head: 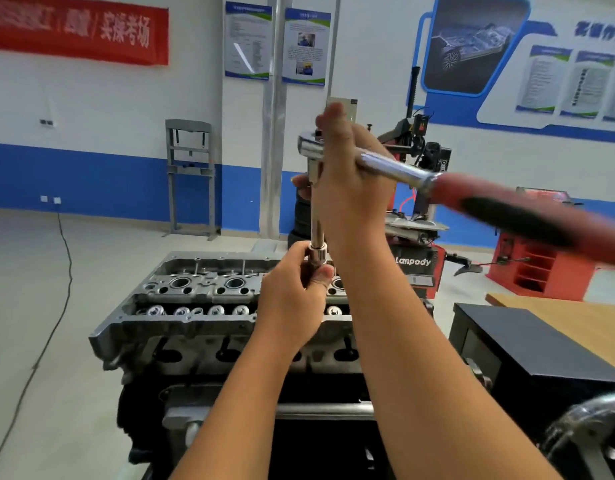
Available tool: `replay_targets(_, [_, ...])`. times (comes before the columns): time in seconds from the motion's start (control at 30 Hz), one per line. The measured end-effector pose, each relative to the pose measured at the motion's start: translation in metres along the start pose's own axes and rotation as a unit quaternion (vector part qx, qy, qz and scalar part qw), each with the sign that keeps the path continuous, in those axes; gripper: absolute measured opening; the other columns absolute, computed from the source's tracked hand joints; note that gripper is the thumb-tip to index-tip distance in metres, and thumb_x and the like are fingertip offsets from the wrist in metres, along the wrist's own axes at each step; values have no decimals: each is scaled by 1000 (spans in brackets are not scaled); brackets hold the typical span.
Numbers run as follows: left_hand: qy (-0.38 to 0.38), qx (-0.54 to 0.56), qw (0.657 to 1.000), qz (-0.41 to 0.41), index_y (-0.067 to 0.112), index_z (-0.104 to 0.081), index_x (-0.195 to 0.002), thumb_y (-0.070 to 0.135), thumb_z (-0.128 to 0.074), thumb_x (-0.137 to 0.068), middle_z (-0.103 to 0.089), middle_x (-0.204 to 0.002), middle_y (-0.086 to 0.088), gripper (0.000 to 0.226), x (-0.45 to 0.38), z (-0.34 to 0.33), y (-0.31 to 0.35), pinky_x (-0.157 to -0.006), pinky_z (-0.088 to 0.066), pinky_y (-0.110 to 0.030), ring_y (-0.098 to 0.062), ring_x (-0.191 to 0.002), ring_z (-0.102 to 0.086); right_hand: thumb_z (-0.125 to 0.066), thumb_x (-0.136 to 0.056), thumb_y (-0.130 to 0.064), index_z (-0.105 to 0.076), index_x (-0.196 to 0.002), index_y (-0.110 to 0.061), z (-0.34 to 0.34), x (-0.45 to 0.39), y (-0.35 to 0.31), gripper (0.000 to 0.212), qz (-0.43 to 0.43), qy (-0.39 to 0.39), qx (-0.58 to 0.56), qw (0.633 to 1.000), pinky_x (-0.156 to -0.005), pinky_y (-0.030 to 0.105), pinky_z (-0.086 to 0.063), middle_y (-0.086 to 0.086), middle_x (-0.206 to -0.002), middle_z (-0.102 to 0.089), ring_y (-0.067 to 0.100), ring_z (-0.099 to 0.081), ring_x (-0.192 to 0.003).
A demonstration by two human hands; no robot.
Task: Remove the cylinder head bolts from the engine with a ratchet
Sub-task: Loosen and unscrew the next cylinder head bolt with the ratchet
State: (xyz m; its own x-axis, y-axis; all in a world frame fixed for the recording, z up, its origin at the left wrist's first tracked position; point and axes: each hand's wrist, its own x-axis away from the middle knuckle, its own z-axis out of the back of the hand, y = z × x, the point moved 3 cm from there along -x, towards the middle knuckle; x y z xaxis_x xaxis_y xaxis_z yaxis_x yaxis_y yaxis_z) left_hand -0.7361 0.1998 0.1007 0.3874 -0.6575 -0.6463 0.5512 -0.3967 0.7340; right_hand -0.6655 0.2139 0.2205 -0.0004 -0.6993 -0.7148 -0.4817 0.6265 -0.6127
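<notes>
A bare aluminium cylinder head (195,292) sits on an engine on a stand in front of me. A chrome ratchet (396,168) with a red and black handle stretches to the right, blurred. From its head a long extension bar (316,230) drops to a socket (315,254) above the cylinder head. My right hand (347,181) is wrapped around the ratchet head and the top of the bar. My left hand (292,296) pinches the socket at the bar's lower end. Whatever lies under the socket is hidden by my fingers.
A black cabinet (527,344) and a wooden tabletop (576,317) stand to the right. A chrome ring (590,420) is at the lower right. Behind the engine are a tyre changer (416,188) and red shelving (534,268). A cable (60,271) runs over the floor at left.
</notes>
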Motion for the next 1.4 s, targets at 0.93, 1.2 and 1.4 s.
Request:
replay_targets(0.93, [31, -46, 998, 9, 35, -54, -88, 14, -55, -101, -65, -72, 16, 25, 6, -8, 3, -66, -56, -47, -12, -66, -59, -61, -104, -29, -69, -89, -11, 14, -1, -6, 25, 99, 46, 7, 994, -52, 38, -55, 11, -83, -68, 43, -69, -63])
replay_targets(1.2, [-36, -36, 999, 14, 37, -55, -96, 30, -53, -107, -68, -81, 17, 13, 2, -3, 2, -67, -49, -33, -5, -73, -62, -51, -106, -41, -69, -102, -15, 15, -10, -1, 31, -118, -52, -171, 977, -58, 30, -41, 8, -106, -76, 25, -60, -56])
replay_targets(1.4, [48, -119, 992, 14, 41, -50, -94, 18, -56, -104, -67, -77, 21, 26, 6, -10, 2, -63, -54, -36, -4, -73, -62, -58, -104, -36, -72, -96, -11, 19, -10, -3, 30, -63, 9, -112, 992, -49, 28, -44, 6, -87, -73, 33, -69, -56])
